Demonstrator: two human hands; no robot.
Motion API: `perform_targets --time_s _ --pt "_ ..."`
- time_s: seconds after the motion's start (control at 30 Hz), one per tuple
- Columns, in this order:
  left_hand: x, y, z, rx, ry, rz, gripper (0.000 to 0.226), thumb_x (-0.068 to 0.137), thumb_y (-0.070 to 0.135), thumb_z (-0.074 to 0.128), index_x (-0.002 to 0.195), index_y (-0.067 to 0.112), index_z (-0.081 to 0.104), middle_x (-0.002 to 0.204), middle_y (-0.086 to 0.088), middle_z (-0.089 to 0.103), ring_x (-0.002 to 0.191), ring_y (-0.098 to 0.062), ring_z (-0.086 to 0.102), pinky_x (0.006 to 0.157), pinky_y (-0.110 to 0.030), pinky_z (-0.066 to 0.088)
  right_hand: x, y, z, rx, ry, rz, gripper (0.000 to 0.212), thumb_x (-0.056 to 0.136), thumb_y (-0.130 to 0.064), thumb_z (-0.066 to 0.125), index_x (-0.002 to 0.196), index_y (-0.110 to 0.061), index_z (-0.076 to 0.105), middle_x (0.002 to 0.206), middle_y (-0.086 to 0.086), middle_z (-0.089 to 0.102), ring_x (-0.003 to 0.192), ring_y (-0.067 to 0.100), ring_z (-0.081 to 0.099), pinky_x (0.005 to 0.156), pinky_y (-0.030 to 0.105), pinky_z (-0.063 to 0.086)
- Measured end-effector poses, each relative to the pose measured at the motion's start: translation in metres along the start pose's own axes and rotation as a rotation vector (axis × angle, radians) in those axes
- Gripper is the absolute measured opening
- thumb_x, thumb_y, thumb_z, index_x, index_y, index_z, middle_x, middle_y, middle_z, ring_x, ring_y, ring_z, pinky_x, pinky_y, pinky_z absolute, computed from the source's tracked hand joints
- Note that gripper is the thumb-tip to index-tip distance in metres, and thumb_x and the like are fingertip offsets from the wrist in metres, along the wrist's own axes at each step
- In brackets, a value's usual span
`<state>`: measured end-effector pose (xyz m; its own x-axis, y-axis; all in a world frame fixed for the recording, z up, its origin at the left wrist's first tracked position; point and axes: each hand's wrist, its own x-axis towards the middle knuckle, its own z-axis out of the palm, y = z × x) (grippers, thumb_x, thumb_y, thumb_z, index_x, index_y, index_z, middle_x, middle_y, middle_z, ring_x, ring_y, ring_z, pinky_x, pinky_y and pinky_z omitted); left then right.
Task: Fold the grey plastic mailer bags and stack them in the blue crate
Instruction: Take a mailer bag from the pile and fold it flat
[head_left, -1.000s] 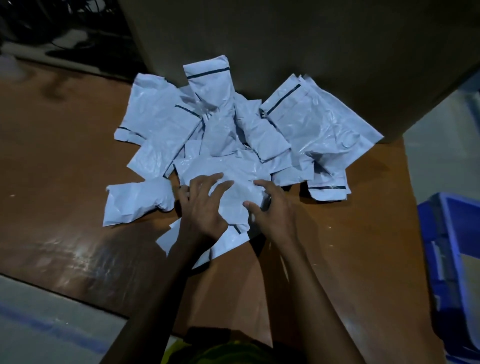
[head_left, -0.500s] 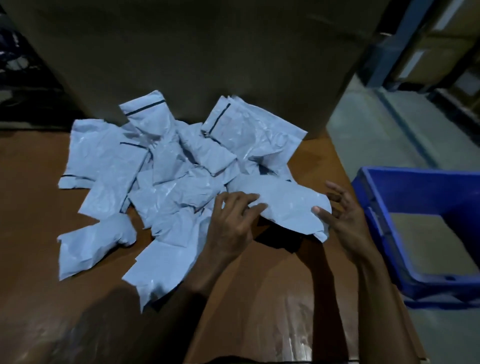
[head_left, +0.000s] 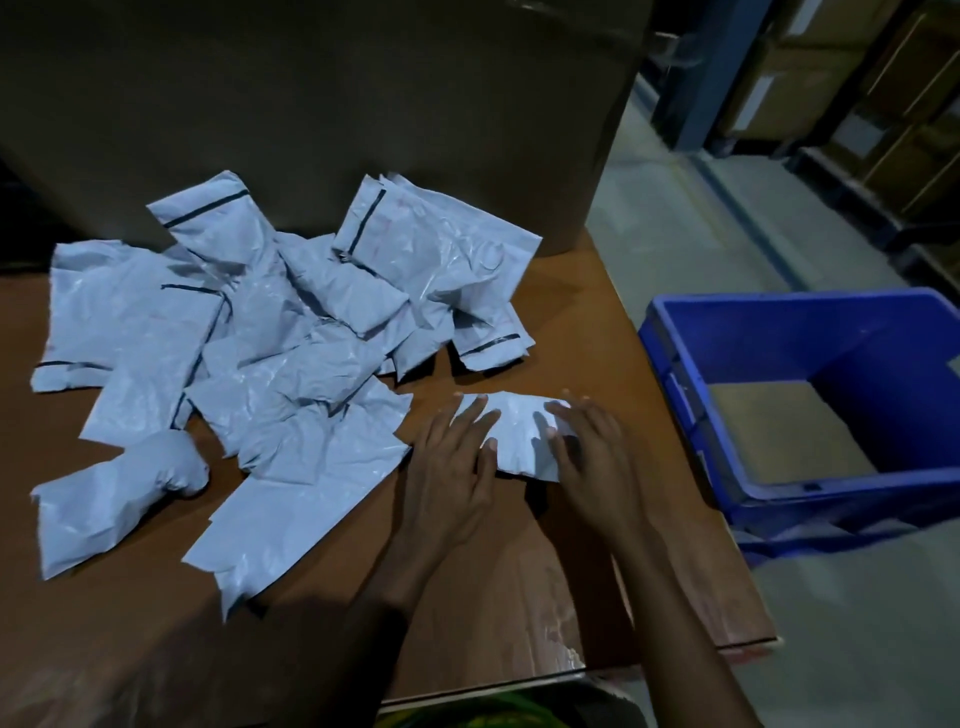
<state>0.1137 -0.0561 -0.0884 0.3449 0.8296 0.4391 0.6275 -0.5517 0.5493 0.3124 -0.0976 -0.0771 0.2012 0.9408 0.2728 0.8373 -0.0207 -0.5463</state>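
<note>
A small folded grey mailer bag (head_left: 519, 436) lies on the brown table (head_left: 519, 597), apart from the pile. My left hand (head_left: 452, 467) presses its left part with fingers spread flat. My right hand (head_left: 597, 457) presses its right end, fingers straight over it. A loose pile of several grey mailer bags (head_left: 270, 374) covers the table's left and middle. The blue crate (head_left: 769, 493) stands on the floor to the right of the table, with a tan bottom showing inside.
A big cardboard box (head_left: 337, 104) stands on the table behind the pile. The table's right edge runs close to the crate. Shelving with boxes (head_left: 857, 104) lines the far right across a grey floor aisle.
Both hands pulled one bag out of the pile toward the right and now press it flat and smaller on the table. The view has swung right, showing more of the crate.
</note>
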Motion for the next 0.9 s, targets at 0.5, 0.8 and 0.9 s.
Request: perform_targets --time_s 0.5,0.8,0.9 --pt "0.017 0.006 0.045 0.411 -0.215 0.13 0.056 0.111 0.034 0.029 0.163 0.014 0.024 0.172 -0.007 0.013 0.16 -0.028 0.004 0.127 -0.053 0.012 -0.013 0.018 0.019 -0.095 -0.167 0.111 0.068 0.106 -0.057 0.017 0.163 -0.021 0.022 0.172 -0.003 0.012 0.159 0.015 0.0 0.129 0.036 -0.003" --pt "0.039 0.005 0.074 0.454 -0.289 0.118 0.059 0.109 0.035 0.025 0.164 0.012 0.02 0.172 -0.013 0.01 0.159 -0.035 0.004 0.124 -0.059 0.016 0.022 0.046 0.021 -0.209 -0.255 0.144 0.073 0.103 -0.061 0.012 0.165 -0.023 0.005 0.173 0.0 -0.004 0.158 0.017 -0.014 0.124 0.032 -0.01" --pt "0.032 0.008 0.068 0.438 -0.29 0.097 0.06 0.11 0.036 0.024 0.165 0.015 0.014 0.173 -0.011 0.004 0.159 -0.036 -0.001 0.124 -0.061 0.014 0.015 0.047 0.021 -0.225 -0.231 0.115 0.07 0.106 -0.061 0.016 0.166 -0.029 0.001 0.172 -0.003 -0.008 0.158 0.016 -0.016 0.128 0.038 -0.004"
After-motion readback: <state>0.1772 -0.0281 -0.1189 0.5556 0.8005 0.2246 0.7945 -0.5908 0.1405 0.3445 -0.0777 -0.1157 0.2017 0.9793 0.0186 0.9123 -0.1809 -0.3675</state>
